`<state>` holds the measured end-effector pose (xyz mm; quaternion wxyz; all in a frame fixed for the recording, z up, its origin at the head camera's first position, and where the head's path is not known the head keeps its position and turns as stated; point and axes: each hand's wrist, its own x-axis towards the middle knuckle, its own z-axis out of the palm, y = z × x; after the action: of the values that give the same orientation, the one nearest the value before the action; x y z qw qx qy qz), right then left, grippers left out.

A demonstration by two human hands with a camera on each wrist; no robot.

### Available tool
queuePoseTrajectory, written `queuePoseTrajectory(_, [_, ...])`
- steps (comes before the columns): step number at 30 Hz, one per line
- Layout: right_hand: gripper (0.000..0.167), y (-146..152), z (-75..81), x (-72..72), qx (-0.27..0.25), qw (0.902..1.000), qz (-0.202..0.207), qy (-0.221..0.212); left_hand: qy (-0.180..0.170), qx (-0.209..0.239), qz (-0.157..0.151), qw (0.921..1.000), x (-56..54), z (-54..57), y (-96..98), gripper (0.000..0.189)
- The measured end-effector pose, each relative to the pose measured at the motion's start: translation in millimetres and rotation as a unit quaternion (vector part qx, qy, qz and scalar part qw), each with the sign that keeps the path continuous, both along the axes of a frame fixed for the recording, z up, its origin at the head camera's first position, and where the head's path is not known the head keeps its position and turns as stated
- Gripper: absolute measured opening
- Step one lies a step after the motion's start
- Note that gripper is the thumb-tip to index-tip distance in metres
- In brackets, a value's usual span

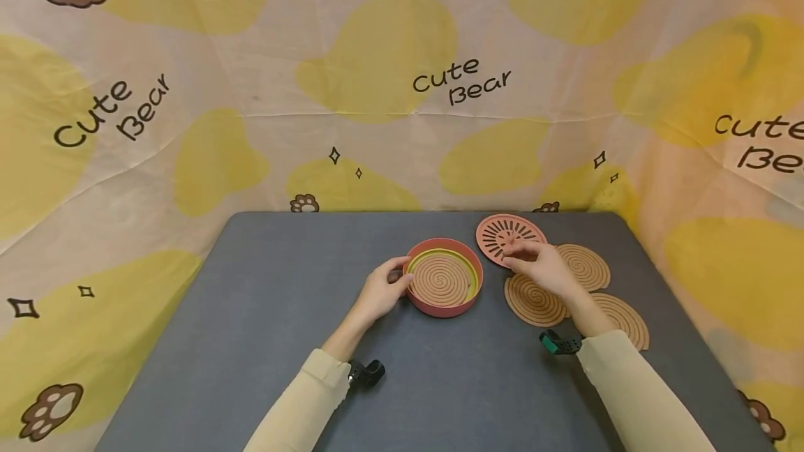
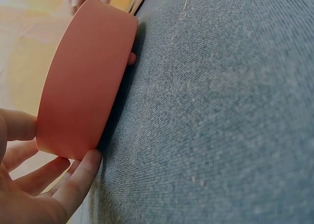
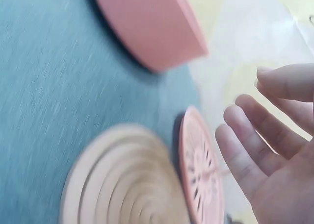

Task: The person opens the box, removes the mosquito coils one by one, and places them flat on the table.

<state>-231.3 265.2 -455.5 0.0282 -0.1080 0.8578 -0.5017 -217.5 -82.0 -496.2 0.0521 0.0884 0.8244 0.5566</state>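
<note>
A round coral-red mosquito coil holder (image 1: 444,311) has a yellow ring inside, with a tan mosquito coil (image 1: 440,280) lying in it. My left hand (image 1: 380,291) grips the holder at its left side; in the left wrist view the fingers (image 2: 78,182) meet its wall and lower edge. To the right, my right hand (image 1: 541,267) hovers over the slotted coral lid (image 1: 492,236) with nothing between its fingers. The right wrist view has these fingers (image 3: 245,150) loosely bent and apart, beside the lid (image 3: 189,150) with its small central knob.
Several more mosquito coils lie on the grey table (image 1: 301,312) right of the holder: one coil (image 1: 534,302) below the lid, another coil (image 1: 587,267) behind the right wrist, and a further coil (image 1: 630,319) partly under the forearm. Patterned cloth (image 1: 377,54) hangs around the table.
</note>
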Motion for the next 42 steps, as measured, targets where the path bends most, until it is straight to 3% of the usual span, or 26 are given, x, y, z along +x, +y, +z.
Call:
queuePoseTrajectory(10, [0.027, -37.4, 15.8, -6.9, -0.004, 0.9997, 0.011, 0.024, -0.002, -0.002, 0.004, 1.0000, 0.8, -0.2, 0.8, 0.043])
queuePoseTrajectory(17, [0.025, -48.3, 2.3, -9.7, -0.001, 0.9989, 0.013, 0.046, -0.002, 0.002, 0.001, 1.0000, 2.1, -0.6, -0.2, 0.043])
queuePoseTrajectory(29, [0.029, -55.7, -9.2, -6.0, -0.004, 0.9995, -0.009, 0.031, 0.002, -0.003, 0.003, 1.0000, 2.1, 0.8, -0.8, 0.043])
queuePoseTrajectory(37, [0.030, -58.2, -27.2, -3.5, -0.021, 0.9996, -0.001, 0.021, 0.016, -0.002, 0.007, 0.9999, 0.9, 0.7, -2.0, 0.040])
queuePoseTrajectory(42, [0.029, -60.9, -33.5, -1.8, -0.030, 0.9995, -0.005, 0.011, 0.047, -0.024, 0.014, 0.9985, -0.2, 3.7, -6.1, 0.038])
